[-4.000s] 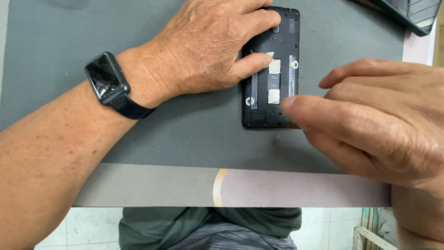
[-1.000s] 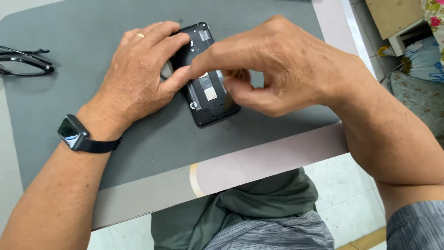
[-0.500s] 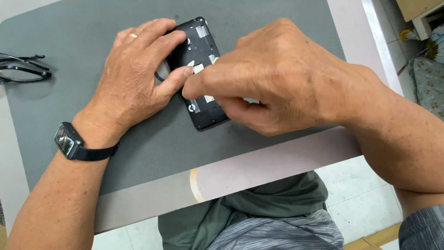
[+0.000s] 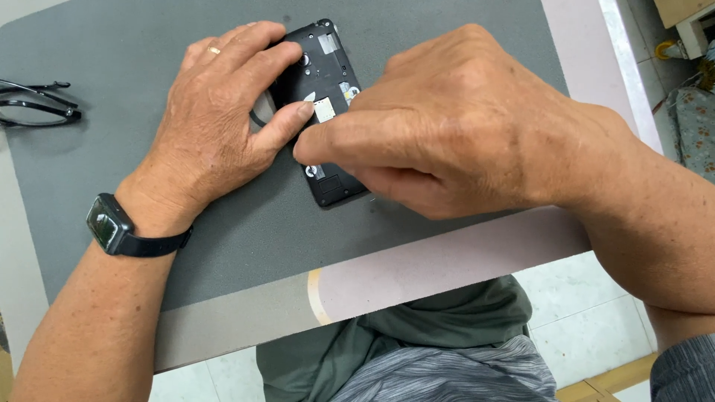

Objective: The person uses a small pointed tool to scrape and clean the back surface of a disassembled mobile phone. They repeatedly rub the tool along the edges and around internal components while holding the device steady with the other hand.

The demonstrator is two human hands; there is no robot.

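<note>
Phone (image 4: 325, 112) back-open on grey mat (image 4: 223, 231), long axis running away, tilted slightly left. Left hand (image 4: 220, 123) flat, pinning left edge, thumb on it. Right hand (image 4: 447, 138) over lower half, fingers pinched narrow; contents hidden. Glasses (image 4: 33, 103) far left.

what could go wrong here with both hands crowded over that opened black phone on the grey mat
1. The right hand covers the lower half of the opened black phone, so its fingertips work partly unseen and could slip onto the exposed parts.
2. The left hand steadies the phone mainly with its thumb pressed beside the small silver card slot; hard pressure there might bend it.
3. Any small piece lifted out could roll off the grey mat, whose near edge is close.
</note>
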